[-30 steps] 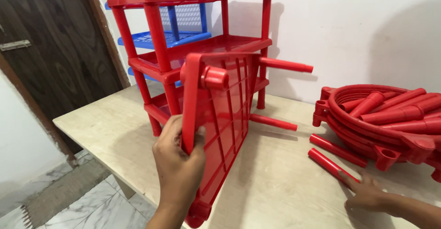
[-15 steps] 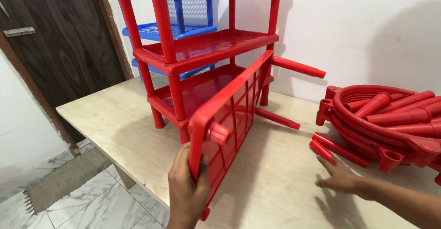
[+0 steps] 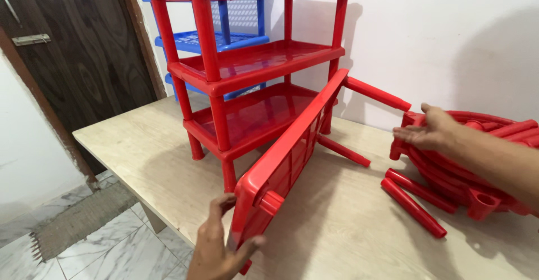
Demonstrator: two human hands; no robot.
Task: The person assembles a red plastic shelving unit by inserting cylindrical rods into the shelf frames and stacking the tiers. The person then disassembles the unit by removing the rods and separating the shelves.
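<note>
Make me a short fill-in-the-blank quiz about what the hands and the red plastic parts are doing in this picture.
1. The left hand grips the near corner of a loose red shelf panel that stands on its ____.
2. The right hand reaches over the pile of round red trays, with its fingers ____.
3. Two loose red tubes lie on the ____.
4. Behind the assembled red rack stands a ____ rack.

Missing words: edge; open; table; blue

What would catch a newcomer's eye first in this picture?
The red rack at the table's back, with a blue rack behind it. In front, the left hand holds a tilted red shelf on edge. The right hand hovers over round red trays stacked at right.
</note>
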